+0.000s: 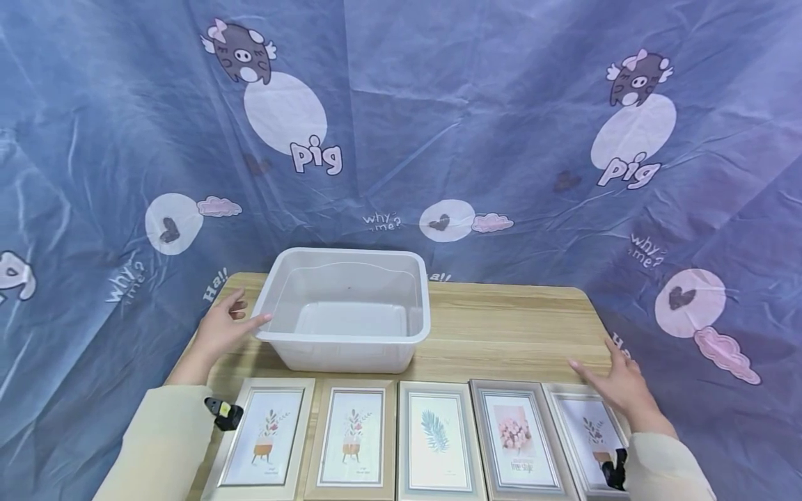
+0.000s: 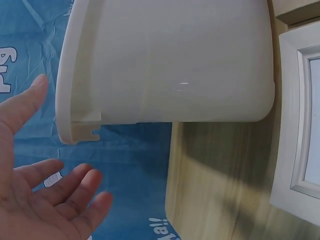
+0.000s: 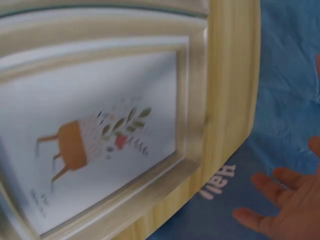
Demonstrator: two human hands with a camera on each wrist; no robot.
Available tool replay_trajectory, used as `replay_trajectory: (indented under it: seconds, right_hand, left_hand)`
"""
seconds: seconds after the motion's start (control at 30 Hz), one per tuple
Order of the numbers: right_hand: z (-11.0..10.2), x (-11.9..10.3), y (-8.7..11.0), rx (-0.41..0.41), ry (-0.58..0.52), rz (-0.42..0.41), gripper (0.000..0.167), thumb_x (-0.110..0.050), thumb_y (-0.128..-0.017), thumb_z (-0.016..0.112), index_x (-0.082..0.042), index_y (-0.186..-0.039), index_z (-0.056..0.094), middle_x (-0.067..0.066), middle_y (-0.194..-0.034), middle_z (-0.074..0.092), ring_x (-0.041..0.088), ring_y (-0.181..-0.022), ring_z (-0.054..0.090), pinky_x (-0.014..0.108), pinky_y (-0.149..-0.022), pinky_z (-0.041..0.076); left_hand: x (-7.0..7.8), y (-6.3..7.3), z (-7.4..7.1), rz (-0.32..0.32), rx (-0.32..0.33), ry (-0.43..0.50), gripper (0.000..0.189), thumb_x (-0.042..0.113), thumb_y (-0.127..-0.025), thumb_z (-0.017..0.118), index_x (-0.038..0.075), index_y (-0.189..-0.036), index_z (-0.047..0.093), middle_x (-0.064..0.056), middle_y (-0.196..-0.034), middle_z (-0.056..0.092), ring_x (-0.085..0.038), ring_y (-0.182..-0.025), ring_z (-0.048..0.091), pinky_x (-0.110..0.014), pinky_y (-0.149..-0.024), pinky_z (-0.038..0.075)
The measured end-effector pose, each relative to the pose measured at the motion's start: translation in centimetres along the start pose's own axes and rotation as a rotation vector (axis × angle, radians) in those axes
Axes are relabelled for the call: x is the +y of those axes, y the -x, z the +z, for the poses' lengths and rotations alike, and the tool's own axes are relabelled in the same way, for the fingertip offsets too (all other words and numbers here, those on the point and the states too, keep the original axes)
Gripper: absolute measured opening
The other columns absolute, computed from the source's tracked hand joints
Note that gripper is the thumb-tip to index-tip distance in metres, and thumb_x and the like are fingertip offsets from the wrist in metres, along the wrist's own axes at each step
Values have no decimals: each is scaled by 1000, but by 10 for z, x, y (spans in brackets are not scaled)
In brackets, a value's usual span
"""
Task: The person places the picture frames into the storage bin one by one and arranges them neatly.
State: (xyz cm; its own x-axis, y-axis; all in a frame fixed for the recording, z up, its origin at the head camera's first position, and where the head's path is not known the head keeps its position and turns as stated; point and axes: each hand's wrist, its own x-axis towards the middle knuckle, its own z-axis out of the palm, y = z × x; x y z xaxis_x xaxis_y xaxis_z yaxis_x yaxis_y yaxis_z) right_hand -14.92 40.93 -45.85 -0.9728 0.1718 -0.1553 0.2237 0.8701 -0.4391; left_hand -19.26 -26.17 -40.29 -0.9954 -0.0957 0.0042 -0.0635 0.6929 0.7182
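Observation:
My left hand (image 1: 222,327) is at the left end of a white plastic bin (image 1: 351,341), thumb and fingers spread beside its rim. In the left wrist view the hand (image 2: 55,195) shows a gap from the bin wall (image 2: 175,60). My right hand (image 1: 617,390) hovers with loose fingers above the rightmost picture frame (image 1: 592,431) and holds nothing. Seen from the right wrist, that frame (image 3: 192,115) lies flat, with a potted plant print, and the hand (image 3: 290,200) is off past the table edge. The bin's visible floor holds nothing.
Several picture frames lie in a row along the near side of the wooden table (image 1: 501,320), among them a feather print (image 1: 435,431) and a pink flower print (image 1: 516,438). A blue cloth (image 1: 401,139) with pig drawings hangs behind and at both sides.

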Motion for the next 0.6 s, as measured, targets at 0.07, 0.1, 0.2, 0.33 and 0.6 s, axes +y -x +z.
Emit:
replay_trajectory:
  seconds: [0.07, 0.1, 0.2, 0.33, 0.6]
  right_hand:
    - [-1, 6, 0, -27, -9, 5, 105, -64, -89, 48, 1, -148, -10, 53, -135, 4, 70, -118, 13, 80, -90, 23]
    - [-1, 10, 0, -37, -14, 2, 105, -63, -89, 48, 2, -148, -10, 53, -135, 5, 70, -118, 14, 79, -91, 23]
    - [0, 21, 1, -50, -26, -22, 103, -59, -91, 48, 6, -146, -9, 53, -134, 9, 69, -117, 16, 78, -92, 23]
    - [3, 33, 3, -56, -36, -37, 100, -57, -92, 48, 8, -146, -7, 51, -135, 12, 68, -116, 21, 76, -93, 25]
    - [5, 47, 7, -104, -48, -3, 97, -55, -94, 46, 11, -145, -4, 52, -132, 18, 65, -117, 28, 73, -93, 31]
  left_hand:
    - [-2, 0, 0, -3, -6, 33, 87, 36, -87, 69, -12, -144, 24, -35, -132, 44, -47, -118, 46, -53, -97, 44]
    - [-3, 1, 0, -5, -11, 53, 87, 35, -87, 69, -11, -144, 24, -35, -132, 45, -47, -118, 46, -52, -98, 44]
    - [-8, 1, -1, -9, -20, 111, 85, 33, -88, 69, -11, -145, 24, -34, -132, 46, -45, -120, 46, -50, -99, 43]
    - [-14, 1, 0, -25, -37, 185, 84, 33, -89, 68, -10, -145, 23, -33, -132, 46, -42, -122, 46, -48, -100, 42]
    - [-18, 2, 2, -88, -105, 365, 80, 32, -93, 64, -6, -148, 20, -32, -140, 39, -35, -123, 46, -39, -98, 46]
